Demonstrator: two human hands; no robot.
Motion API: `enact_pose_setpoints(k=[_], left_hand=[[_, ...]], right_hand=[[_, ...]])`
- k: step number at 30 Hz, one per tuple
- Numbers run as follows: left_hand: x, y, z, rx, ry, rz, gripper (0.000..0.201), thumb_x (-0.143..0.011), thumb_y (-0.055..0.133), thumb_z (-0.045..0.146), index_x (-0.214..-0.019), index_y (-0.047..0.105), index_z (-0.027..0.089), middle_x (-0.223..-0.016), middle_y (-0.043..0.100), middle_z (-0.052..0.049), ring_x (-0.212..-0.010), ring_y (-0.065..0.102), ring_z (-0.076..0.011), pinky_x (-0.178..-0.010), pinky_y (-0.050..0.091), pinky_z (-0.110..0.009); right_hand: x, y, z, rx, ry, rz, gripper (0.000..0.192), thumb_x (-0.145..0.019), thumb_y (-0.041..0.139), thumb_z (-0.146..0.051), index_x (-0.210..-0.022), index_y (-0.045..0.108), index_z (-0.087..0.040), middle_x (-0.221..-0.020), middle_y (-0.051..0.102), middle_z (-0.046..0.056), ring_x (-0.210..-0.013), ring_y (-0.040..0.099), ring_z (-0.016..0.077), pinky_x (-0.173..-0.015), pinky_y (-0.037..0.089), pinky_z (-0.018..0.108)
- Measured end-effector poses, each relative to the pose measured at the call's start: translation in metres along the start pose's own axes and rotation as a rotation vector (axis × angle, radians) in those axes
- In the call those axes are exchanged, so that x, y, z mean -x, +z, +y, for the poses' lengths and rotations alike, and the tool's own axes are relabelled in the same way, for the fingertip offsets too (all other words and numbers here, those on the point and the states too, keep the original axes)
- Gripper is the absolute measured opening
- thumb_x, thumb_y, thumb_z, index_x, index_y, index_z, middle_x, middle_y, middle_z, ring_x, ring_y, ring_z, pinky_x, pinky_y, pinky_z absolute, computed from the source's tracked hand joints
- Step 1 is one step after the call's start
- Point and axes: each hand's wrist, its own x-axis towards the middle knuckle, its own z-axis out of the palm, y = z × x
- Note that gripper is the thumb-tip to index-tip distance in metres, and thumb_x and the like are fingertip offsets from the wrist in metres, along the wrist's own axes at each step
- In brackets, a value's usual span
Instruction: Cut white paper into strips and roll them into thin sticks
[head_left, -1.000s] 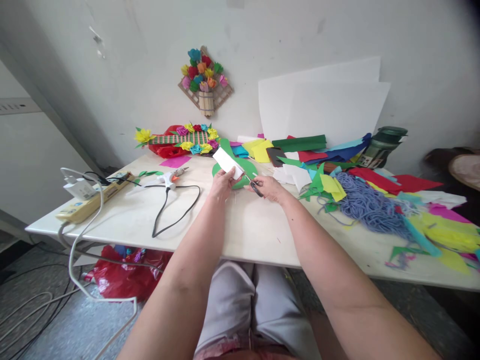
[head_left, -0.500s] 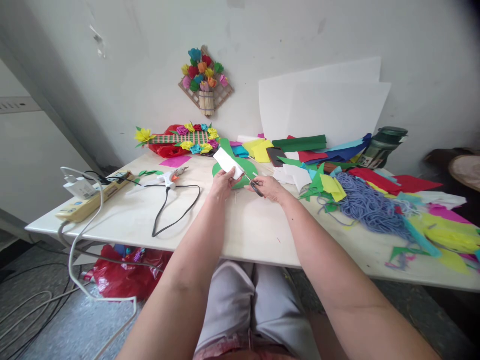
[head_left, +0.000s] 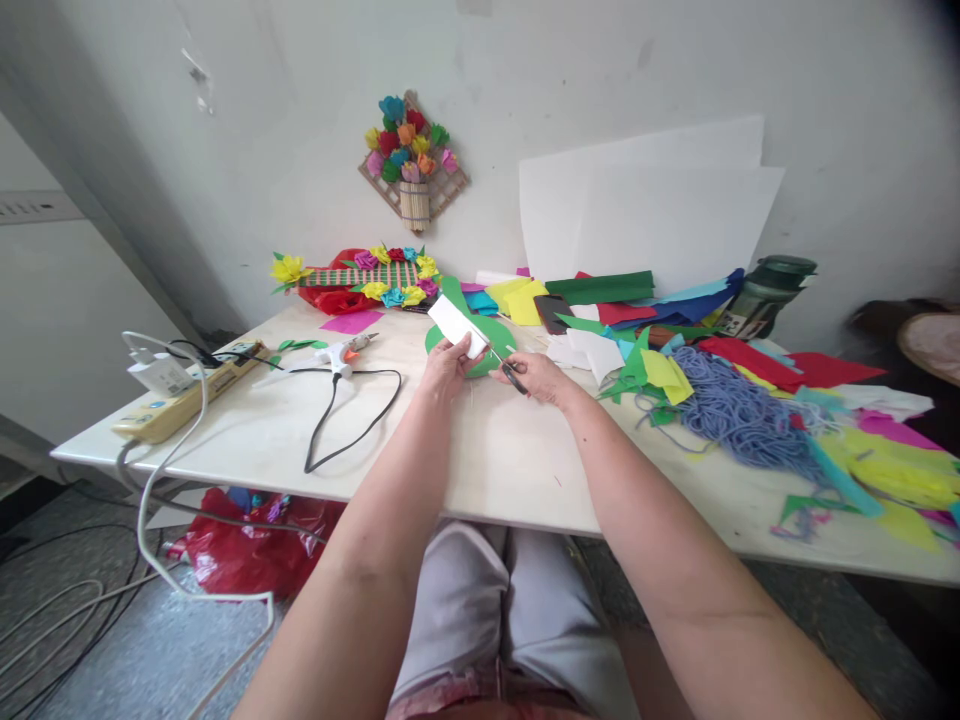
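The left hand [head_left: 444,366] pinches the near end of a stiff white rectangular strip of paper [head_left: 457,325], thumb on top and fingers curled beneath, so the strip's lower corner is hidden in the grip. The strip tilts up and away to the left, just above the far middle of the pale, smooth table [head_left: 480,460]. The right hand [head_left: 538,377] is closed round a small pair of dark-handled scissors [head_left: 508,369]; the handles are mostly buried under the fingers, and the thin metal blades point left toward the strip's near edge. Whether the blades are parted or meet the paper is too small to tell. Directly behind the strip lies a flat green paper cut-out with a rounded body [head_left: 471,345], largely covered by the strip and both hands.

To the left, a white hot-glue gun [head_left: 341,354] rests on the table with its black cord looping toward the near edge, and a beige power strip [head_left: 191,392] sits by the left corner. To the right, a tangled heap of blue-purple yarn [head_left: 739,412] lies among crumpled coloured paper scraps [head_left: 885,455], which run off the right edge. A dark green lidded jar [head_left: 766,290] stands at the far right, partly hidden by paper. A woven panel with paper flowers [head_left: 412,160] hangs on the wall, and large white sheets [head_left: 645,215] lean against it.
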Motion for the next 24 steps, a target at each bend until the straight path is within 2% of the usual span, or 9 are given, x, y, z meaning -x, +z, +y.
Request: enact_pose_setpoints(k=[7,14,24], left_hand=[[0.0015,0.0008,0.0006,-0.001,0.014,-0.002,0.023,-0.069,0.074,0.019,-0.087,0.063,0.012,-0.084,0.071,-0.008,-0.085,0.068,-0.0215,-0.079,0.058,-0.032],[0.0036,0.0031,0.0029,-0.008,0.005,0.013,0.02,-0.07,0.073,0.017,-0.086,0.063,0.011,-0.088,0.071,-0.01,-0.089,0.068,-0.0229,-0.082,0.057,-0.034],[0.0039,0.0018,0.0044,-0.025,-0.002,0.024,0.023,-0.068,0.073,0.016,-0.088,0.062,0.01,-0.09,0.071,-0.01,-0.09,0.068,-0.0233,-0.082,0.057,-0.034]], right_hand=[[-0.0012,0.0003,0.002,0.032,-0.022,0.015,0.041,-0.068,0.061,-0.059,-0.077,0.064,-0.019,-0.057,0.053,-0.003,-0.051,0.046,0.0099,-0.046,0.032,0.022],[-0.0003,0.0004,0.0022,0.008,-0.009,0.011,0.044,-0.068,0.06,-0.06,-0.08,0.065,-0.018,-0.061,0.056,-0.001,-0.051,0.047,0.0101,-0.046,0.033,0.022],[0.001,0.0001,0.0019,-0.04,-0.031,0.005,0.045,-0.067,0.06,-0.06,-0.078,0.065,-0.016,-0.057,0.052,-0.003,-0.049,0.044,0.009,-0.047,0.031,0.022]])
